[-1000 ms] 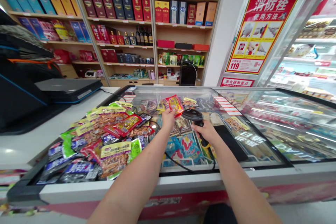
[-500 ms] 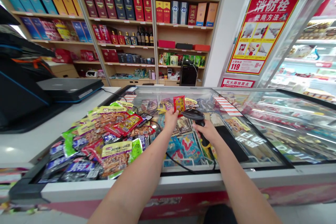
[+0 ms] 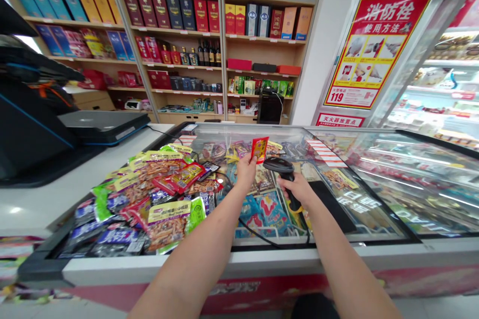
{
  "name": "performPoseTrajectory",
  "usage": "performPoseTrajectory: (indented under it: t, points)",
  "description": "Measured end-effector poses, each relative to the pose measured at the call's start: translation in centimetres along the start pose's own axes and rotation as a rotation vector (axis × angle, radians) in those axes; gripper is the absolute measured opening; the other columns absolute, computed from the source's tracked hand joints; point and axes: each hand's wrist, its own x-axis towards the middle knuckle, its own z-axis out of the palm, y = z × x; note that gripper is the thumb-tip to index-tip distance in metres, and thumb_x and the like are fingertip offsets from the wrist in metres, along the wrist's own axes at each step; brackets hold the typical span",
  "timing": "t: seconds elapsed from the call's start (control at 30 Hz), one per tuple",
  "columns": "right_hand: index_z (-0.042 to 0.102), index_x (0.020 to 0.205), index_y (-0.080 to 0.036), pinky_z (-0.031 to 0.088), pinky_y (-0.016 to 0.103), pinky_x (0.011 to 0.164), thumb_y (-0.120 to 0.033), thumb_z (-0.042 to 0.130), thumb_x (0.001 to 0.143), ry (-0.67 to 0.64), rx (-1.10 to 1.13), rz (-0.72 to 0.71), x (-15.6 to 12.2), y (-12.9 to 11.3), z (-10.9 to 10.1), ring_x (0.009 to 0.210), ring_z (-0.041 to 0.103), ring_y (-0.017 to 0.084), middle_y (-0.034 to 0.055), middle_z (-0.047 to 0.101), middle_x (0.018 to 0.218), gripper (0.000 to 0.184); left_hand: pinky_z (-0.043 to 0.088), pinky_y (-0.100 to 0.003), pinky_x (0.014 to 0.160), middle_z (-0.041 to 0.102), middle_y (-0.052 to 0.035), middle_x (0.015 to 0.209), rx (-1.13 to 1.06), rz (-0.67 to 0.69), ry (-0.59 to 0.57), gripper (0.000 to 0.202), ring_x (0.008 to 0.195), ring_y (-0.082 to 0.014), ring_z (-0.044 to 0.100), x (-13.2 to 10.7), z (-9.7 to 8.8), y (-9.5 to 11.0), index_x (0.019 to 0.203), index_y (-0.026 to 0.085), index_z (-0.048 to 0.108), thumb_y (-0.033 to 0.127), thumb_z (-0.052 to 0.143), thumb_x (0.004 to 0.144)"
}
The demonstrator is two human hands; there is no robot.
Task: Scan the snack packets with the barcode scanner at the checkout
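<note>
My left hand [image 3: 246,172] pinches a small red snack packet [image 3: 259,149] upright by its lower edge, just left of the scanner's head. My right hand [image 3: 297,190] grips the handle of a black handheld barcode scanner [image 3: 279,164], with its head facing left towards the packet. The two are close but apart. Both hands are above a glass-topped chest freezer [image 3: 359,174]. To the left on its lid lies a heap of snack packets [image 3: 149,204], some yellow-labelled, some dark blue. A black scanner cable [image 3: 265,240] trails below my right wrist.
A white counter [image 3: 41,204] at left holds a laptop [image 3: 103,126] and a black bag [image 3: 26,124]. Behind stand wooden shelves [image 3: 209,35] of boxed liquor and bottles. A red fire-hydrant instruction poster [image 3: 377,52] and a chilled display case [image 3: 441,89] stand at right.
The red packet has turned and now shows a narrower face, and my left hand has moved it slightly right, nearer the scanner head. The scanner stays about level in my right hand.
</note>
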Motion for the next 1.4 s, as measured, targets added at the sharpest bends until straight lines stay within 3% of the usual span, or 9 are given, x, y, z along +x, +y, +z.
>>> performPoseTrajectory:
  t: [0.2,0.43,0.67,0.8,0.93,1.0,1.1,1.2,1.4]
  points:
    - [0.054,0.066,-0.02,0.041,0.027,0.04,-0.039,0.079,0.068,0.003,-0.019,0.016,0.0,-0.1,-0.1,0.039,0.048,0.012,-0.0034,0.053,0.051,0.032,0.049,-0.031,0.087,0.069,-0.0007,0.069,0.029,0.028,0.0,0.017,0.073,-0.0188,0.062,-0.1,-0.2,0.7,0.069,0.018,0.072,0.005,0.063,0.073]
    - [0.056,0.071,-0.019,0.043,0.027,0.04,-0.039,0.082,0.065,-0.014,0.071,0.042,0.0,-0.7,0.3,0.041,0.049,0.012,-0.0032,0.056,0.053,0.033,0.051,-0.031,0.084,0.069,-0.0005,0.068,0.012,0.013,0.011,0.015,0.071,-0.0177,0.062,0.4,-0.4,0.0,0.068,0.017,0.07,0.005,0.063,0.071]
    - [0.057,0.079,-0.018,0.041,0.022,0.038,-0.045,0.084,0.063,-0.152,0.176,0.076,0.3,-2.7,1.0,0.041,0.05,0.009,-0.0037,0.058,0.056,0.041,0.056,-0.035,0.075,0.067,-0.0002,0.063,0.05,-0.082,-0.004,0.003,0.067,-0.0185,0.066,1.1,-1.7,1.3,0.071,0.015,0.07,0.016,0.07,0.069]
    - [0.054,0.075,-0.019,0.041,0.021,0.038,-0.045,0.086,0.059,-0.17,0.192,0.027,0.6,-5.3,2.3,0.041,0.05,0.009,-0.0041,0.058,0.055,0.045,0.057,-0.034,0.071,0.072,-0.0034,0.07,0.19,-0.033,0.034,0.017,0.068,-0.0193,0.068,2.7,-5.9,5.1,0.085,0.015,0.073,0.024,0.071,0.07]
    - [0.053,0.07,-0.019,0.041,0.021,0.038,-0.045,0.087,0.054,-0.164,0.226,-0.035,0.8,-7.4,5.5,0.04,0.049,0.008,-0.0041,0.058,0.054,0.046,0.055,-0.033,0.077,0.075,-0.0057,0.079,0.485,0.137,0.221,0.022,0.079,-0.0214,0.07,4.0,-13.6,10.2,0.089,0.015,0.074,0.028,0.069,0.072]
    - [0.053,0.07,-0.019,0.041,0.021,0.037,-0.043,0.087,0.055,-0.186,0.259,-0.029,0.9,-7.8,7.6,0.04,0.049,0.008,-0.0048,0.058,0.053,0.044,0.054,-0.033,0.078,0.075,-0.0061,0.08,0.665,0.118,0.308,0.022,0.079,-0.0225,0.07,4.1,-17.7,12.2,0.09,0.015,0.074,0.026,0.067,0.073]
    - [0.052,0.072,-0.02,0.04,0.02,0.037,-0.044,0.085,0.057,-0.259,0.337,0.064,0.9,-7.6,11.0,0.04,0.05,0.008,-0.0056,0.058,0.053,0.043,0.052,-0.032,0.073,0.075,-0.0061,0.078,0.866,0.026,0.319,0.019,0.077,-0.0238,0.07,3.6,-22.2,13.9,0.087,0.016,0.074,0.025,0.065,0.074]
    - [0.053,0.074,-0.019,0.041,0.02,0.037,-0.045,0.086,0.055,-0.329,0.344,0.128,0.9,-6.6,14.1,0.038,0.049,0.008,-0.0061,0.058,0.051,0.046,0.052,-0.033,0.076,0.076,-0.0093,0.087,1.017,-0.02,0.318,0.023,0.086,-0.0275,0.07,2.9,-24.3,14.1,0.095,0.017,0.074,0.025,0.063,0.077]
    - [0.054,0.075,-0.019,0.04,0.02,0.036,-0.043,0.084,0.058,-0.369,0.315,0.129,1.2,-5.2,17.7,0.039,0.051,0.009,-0.0047,0.06,0.051,0.042,0.048,-0.047,0.094,0.065,-0.0197,0.126,1.322,0.044,0.385,0.044,0.116,-0.0363,0.06,2.2,-24.2,13.5,0.125,0.016,0.066,0.025,0.056,0.083]
